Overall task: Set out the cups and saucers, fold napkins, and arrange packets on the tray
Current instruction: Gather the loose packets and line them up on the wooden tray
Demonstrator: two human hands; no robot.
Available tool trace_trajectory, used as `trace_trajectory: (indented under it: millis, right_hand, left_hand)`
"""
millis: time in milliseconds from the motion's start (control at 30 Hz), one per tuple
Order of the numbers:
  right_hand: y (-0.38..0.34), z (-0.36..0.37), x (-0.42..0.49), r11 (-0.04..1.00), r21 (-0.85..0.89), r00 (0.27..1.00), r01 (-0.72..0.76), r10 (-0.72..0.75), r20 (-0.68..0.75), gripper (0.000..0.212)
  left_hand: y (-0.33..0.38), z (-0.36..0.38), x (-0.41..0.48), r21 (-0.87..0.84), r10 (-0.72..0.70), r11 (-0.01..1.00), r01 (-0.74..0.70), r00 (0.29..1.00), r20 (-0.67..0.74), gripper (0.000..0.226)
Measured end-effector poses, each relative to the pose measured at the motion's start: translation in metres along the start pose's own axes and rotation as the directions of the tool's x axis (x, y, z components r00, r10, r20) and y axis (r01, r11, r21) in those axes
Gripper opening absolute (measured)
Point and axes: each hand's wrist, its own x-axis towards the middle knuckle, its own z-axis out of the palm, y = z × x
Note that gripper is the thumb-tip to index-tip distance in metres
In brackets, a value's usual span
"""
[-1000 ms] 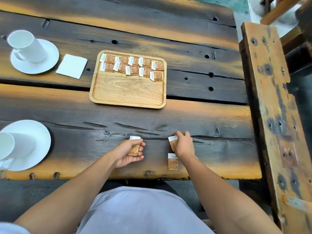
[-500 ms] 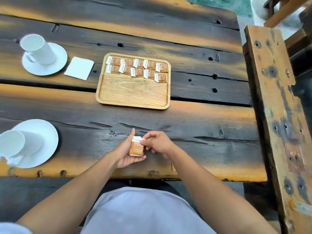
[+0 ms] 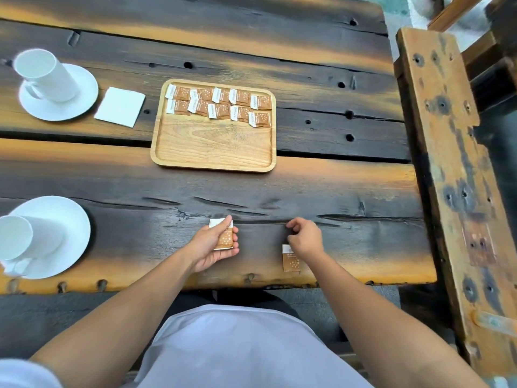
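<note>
The packet step is in hand: the left hand (image 3: 214,245) is closed around a small stack of packets (image 3: 223,237) on the near side of the tray (image 3: 212,147), which already carries two rows along its far edge. The right hand (image 3: 303,237) hovers with fingers curled, seemingly empty, over a last packet (image 3: 291,261) on the tabletop (image 3: 349,191). Next comes pinching that one up flat.

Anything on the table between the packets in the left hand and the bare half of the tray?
Nothing visible. The packets in the left hand face bare tabletop up to the wooden tray, whose near half is free. The cups sit far to the left, off that path.
</note>
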Motion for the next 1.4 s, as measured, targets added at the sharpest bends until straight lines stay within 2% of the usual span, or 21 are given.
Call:
trace_trajectory:
  millis: [100,233,367,467,500,567,600,667,733,800,933,1033,1100,1167,1267,1400]
  right_hand:
    - [0.031,0.002,-0.006,0.998,-0.059,0.999,-0.023,0.025,0.036,0.044]
    - [0.04,0.013,-0.014,0.992,-0.109,0.996,0.066,-0.059,0.072,0.051]
    - [0.036,0.023,-0.019,0.972,-0.204,0.994,0.113,-0.11,0.026,0.032]
    - [0.029,0.026,-0.017,0.982,-0.175,0.997,0.07,-0.063,0.044,0.026]
    - [0.025,0.025,-0.017,0.992,-0.12,0.998,0.035,-0.029,0.052,0.025]
    - [0.01,0.022,-0.017,0.987,0.151,0.994,-0.058,0.043,0.101,0.024]
    - [0.0,0.02,-0.018,0.94,0.328,0.987,-0.096,0.046,0.157,0.024]
    - [-0.023,0.015,-0.021,0.769,0.618,0.951,-0.163,-0.044,0.306,0.024]
    - [-0.047,0.011,-0.024,0.649,0.727,0.891,-0.225,-0.166,0.423,0.021]
    - [-0.07,0.013,-0.027,0.671,0.716,0.856,-0.194,-0.24,0.457,0.02]
    - [-0.102,0.03,-0.032,0.811,0.584,0.885,0.022,-0.288,0.366,0.019]
    - [-0.116,0.039,-0.031,0.901,0.391,0.933,0.189,-0.289,0.214,0.025]
    - [-0.12,0.043,-0.029,0.918,0.333,0.943,0.213,-0.283,0.176,0.031]
    - [-0.125,0.044,-0.03,0.893,0.443,0.937,0.076,-0.216,0.274,0.038]
    - [-0.133,0.046,-0.034,0.753,0.603,0.865,-0.264,-0.092,0.493,0.04]
    - [-0.15,0.05,-0.036,0.679,0.627,0.81,-0.382,-0.081,0.581,0.044]
  left_hand:
    - [-0.001,0.0,0.005,0.018,-0.004,1.0,0.004,1.0,-0.006,0.038]
    - [-0.003,0.006,0.009,0.05,-0.024,0.998,0.023,1.0,0.013,0.038]
    - [-0.005,0.013,0.01,0.062,-0.034,0.998,0.032,0.999,0.022,0.039]
    - [-0.006,0.012,0.009,0.057,-0.039,0.998,0.039,0.999,0.014,0.039]
    - [-0.006,0.011,0.009,0.053,-0.041,0.998,0.04,0.999,0.014,0.04]
    - [-0.006,0.006,0.008,0.046,-0.042,0.998,0.042,0.999,0.002,0.04]
    - [-0.005,0.004,0.007,0.044,-0.042,0.998,0.043,0.999,-0.013,0.04]
    - [-0.004,-0.001,0.005,0.038,-0.035,0.999,0.037,0.998,-0.046,0.04]
    - [-0.002,-0.004,0.003,0.038,-0.03,0.999,0.032,0.998,-0.054,0.043]
    - [0.0,-0.004,-0.001,0.026,-0.038,0.999,0.038,0.999,-0.029,0.05]
    - [0.006,0.002,-0.013,-0.053,-0.039,0.998,0.044,0.994,0.099,0.063]
    - [0.013,0.0,-0.018,-0.142,0.001,0.99,0.008,0.998,0.065,0.04]
    - [0.017,-0.004,-0.02,-0.202,0.015,0.979,-0.006,0.999,0.042,0.027]
    - [0.024,-0.008,-0.023,-0.234,0.023,0.972,-0.021,1.0,0.007,0.024]
    - [0.035,-0.008,-0.026,-0.224,0.057,0.972,-0.073,0.995,-0.077,0.028]
    - [0.054,-0.003,-0.028,-0.312,0.177,0.919,-0.239,0.96,-0.216,0.028]
